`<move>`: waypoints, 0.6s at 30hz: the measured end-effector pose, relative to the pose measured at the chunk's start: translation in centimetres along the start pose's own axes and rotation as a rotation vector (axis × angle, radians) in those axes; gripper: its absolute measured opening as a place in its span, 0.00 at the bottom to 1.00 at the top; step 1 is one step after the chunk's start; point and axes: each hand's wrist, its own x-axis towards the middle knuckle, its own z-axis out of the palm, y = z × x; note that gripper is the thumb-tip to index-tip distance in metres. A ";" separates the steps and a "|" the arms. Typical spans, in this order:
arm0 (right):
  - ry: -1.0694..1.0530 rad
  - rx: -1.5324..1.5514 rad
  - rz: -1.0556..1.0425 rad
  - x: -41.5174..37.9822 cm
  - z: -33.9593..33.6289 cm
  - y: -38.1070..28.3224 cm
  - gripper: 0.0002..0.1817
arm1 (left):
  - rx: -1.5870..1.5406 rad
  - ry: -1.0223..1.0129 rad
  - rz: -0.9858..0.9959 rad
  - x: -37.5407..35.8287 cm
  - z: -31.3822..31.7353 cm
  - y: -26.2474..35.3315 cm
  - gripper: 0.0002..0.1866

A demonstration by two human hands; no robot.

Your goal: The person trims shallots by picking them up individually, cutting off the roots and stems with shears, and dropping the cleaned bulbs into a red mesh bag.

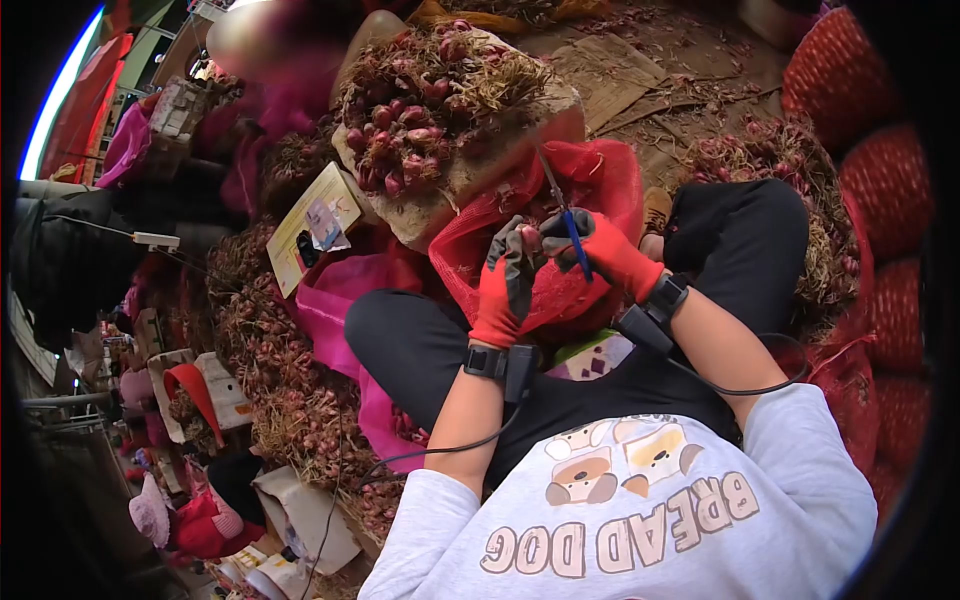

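My left hand (pixel 507 277), in a red and grey glove, is closed on a small reddish shallot (pixel 530 237), holding it over an open red mesh bag (pixel 606 172). Right beside it, my gloved right hand (pixel 598 250) grips a blue-handled knife (pixel 574 243), its thin blade pointing away from me. The fingertips of both hands nearly meet at the shallot. Beyond the bag, bunches of shallots with dry stalks (pixel 415 115) are heaped on a pale block (pixel 560 112). The mesh bag lies between my crossed legs, and its contents are mostly hidden.
A pink bag (pixel 335 315) lies by my left leg, with a long heap of shallots (pixel 290 400) beyond it. A yellowish board (pixel 315 228) carries small items. Full red mesh sacks (pixel 888 190) line the right. Another person (pixel 205 515) sits at lower left. Cables run from my wrist devices.
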 end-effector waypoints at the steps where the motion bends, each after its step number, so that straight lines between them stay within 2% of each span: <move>1: -0.006 -0.005 -0.011 0.2 0.1 0.8 0.12 | 0.116 -0.031 0.062 0.0 -0.1 -0.3 0.11; 5: 0.050 -0.081 0.060 0.1 0.0 0.6 0.14 | 0.496 -0.214 0.072 0.0 -2.1 -1.8 0.13; 7: 0.128 -0.128 0.034 0.7 -1.3 1.6 0.15 | 0.383 -0.162 -0.036 -0.1 -2.0 0.8 0.12; 8: 0.167 -0.153 0.018 1.2 -2.1 2.1 0.16 | 0.167 -0.075 -0.131 -0.5 -1.7 2.8 0.12; 9: 0.272 -0.384 -0.067 1.7 -3.0 2.7 0.17 | -0.048 0.011 -0.224 -0.7 -1.8 4.7 0.11; 10: 0.377 -0.610 -0.155 2.2 -3.9 3.2 0.18 | -0.090 0.122 -0.083 -1.0 -3.6 5.4 0.11; 11: 0.484 -0.830 -0.241 2.6 -4.1 3.6 0.19 | -0.065 0.198 -0.029 -1.9 -5.1 8.4 0.12; 12: 0.477 -0.839 -0.193 2.1 -3.6 2.9 0.20 | -0.068 0.306 0.083 -3.1 -7.7 9.9 0.13; 13: 0.467 -0.849 -0.145 1.3 -2.6 1.0 0.22 | 0.021 0.325 0.106 -5.3 -12.1 11.3 0.14; 14: 0.453 -0.859 -0.101 0.7 -2.0 -0.4 0.23 | 0.118 0.427 0.135 -7.5 -15.8 11.5 0.13; 15: 0.383 -0.845 -0.109 0.7 -1.9 -0.9 0.26 | 0.242 0.640 0.090 -9.8 -15.9 13.1 0.11; 16: 0.388 -0.933 -0.106 1.0 -2.0 -0.5 0.27 | 0.492 0.615 0.058 -12.4 -19.2 13.0 0.10; 17: 0.396 -1.021 -0.100 1.4 -2.1 0.1 0.28 | 0.355 0.609 -0.169 -15.3 -22.6 12.4 0.09; 18: 0.407 -1.110 -0.093 1.7 -2.3 0.7 0.29 | 0.430 0.615 -0.308 -18.4 -26.4 10.6 0.08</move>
